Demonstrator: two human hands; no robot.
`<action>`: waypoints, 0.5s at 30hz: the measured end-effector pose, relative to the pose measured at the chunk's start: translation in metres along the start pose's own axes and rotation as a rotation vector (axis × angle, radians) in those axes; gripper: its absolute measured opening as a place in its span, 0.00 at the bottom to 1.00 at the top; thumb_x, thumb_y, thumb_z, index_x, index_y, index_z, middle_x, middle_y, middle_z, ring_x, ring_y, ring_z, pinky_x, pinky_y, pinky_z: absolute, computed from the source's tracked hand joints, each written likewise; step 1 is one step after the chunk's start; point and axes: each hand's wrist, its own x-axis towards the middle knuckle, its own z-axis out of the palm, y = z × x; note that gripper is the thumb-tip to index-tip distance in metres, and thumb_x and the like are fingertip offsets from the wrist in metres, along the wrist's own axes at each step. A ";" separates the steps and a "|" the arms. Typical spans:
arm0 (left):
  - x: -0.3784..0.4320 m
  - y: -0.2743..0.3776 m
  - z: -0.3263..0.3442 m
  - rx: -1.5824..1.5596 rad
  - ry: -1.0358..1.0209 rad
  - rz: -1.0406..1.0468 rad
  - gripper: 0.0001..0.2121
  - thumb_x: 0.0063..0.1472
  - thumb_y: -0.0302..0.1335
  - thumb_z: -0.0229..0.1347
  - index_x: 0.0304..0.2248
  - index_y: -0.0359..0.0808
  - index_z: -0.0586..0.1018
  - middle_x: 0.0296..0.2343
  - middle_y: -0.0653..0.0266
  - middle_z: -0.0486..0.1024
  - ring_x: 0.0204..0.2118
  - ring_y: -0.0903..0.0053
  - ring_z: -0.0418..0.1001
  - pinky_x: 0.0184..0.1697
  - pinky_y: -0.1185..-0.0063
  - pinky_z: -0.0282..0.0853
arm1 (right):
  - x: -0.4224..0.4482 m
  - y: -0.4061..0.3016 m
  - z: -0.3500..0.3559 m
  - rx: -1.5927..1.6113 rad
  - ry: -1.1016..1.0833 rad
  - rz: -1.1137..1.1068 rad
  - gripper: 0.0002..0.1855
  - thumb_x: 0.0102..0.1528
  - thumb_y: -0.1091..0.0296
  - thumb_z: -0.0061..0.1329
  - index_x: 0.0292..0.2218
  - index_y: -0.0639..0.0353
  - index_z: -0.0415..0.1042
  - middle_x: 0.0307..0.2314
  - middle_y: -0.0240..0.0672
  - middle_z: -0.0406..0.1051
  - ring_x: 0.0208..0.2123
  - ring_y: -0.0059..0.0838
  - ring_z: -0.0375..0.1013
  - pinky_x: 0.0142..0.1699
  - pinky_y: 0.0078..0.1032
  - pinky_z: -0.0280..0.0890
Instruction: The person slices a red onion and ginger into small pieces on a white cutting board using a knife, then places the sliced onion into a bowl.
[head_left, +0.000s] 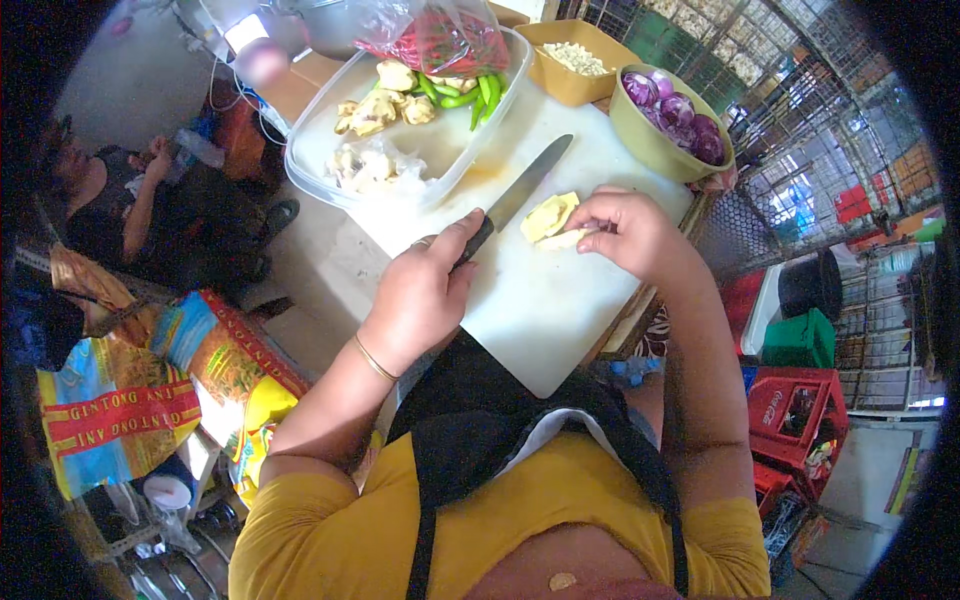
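My left hand (427, 285) grips the black handle of a kitchen knife (529, 180). Its blade lies low over the white cutting board (540, 322), pointing away from me. To the right of the blade, my right hand (630, 229) holds pale yellow ginger slices (551, 217) at the board's surface between thumb and fingers. Peeled ginger pieces (375, 111) and green chillies (480, 97) lie in a clear plastic container (300, 161) at the board's far left. A plastic bag of red chillies (450, 45) rests at that container's back.
Red onions (675, 112) fill a green bowl (652, 146) at the far right. Beside it, a tan container (551, 82) holds chopped pale pieces (576, 58). Wire mesh (795, 150) runs along the right. A person (142, 195) is at left, above printed sacks (225, 367). Red crates (795, 420) stand lower right.
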 end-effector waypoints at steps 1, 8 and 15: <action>0.000 0.001 0.000 0.008 -0.011 -0.010 0.29 0.56 0.17 0.58 0.59 0.39 0.72 0.42 0.43 0.79 0.44 0.48 0.78 0.48 0.65 0.74 | 0.003 0.005 0.000 -0.002 0.005 -0.001 0.17 0.46 0.81 0.63 0.39 0.64 0.77 0.29 0.33 0.72 0.31 0.24 0.71 0.39 0.24 0.67; -0.003 -0.003 -0.002 -0.007 0.033 0.198 0.28 0.57 0.19 0.59 0.59 0.41 0.73 0.39 0.45 0.80 0.41 0.48 0.78 0.45 0.63 0.75 | 0.008 0.004 0.009 -0.201 0.202 -0.169 0.17 0.44 0.73 0.65 0.38 0.60 0.77 0.36 0.42 0.74 0.42 0.45 0.74 0.49 0.36 0.69; -0.013 0.027 -0.030 0.229 0.015 0.224 0.28 0.54 0.16 0.56 0.57 0.38 0.75 0.26 0.50 0.75 0.29 0.53 0.76 0.35 0.62 0.75 | 0.011 0.005 0.019 -0.306 0.203 -0.299 0.17 0.44 0.74 0.64 0.37 0.60 0.75 0.38 0.43 0.74 0.44 0.49 0.73 0.50 0.39 0.68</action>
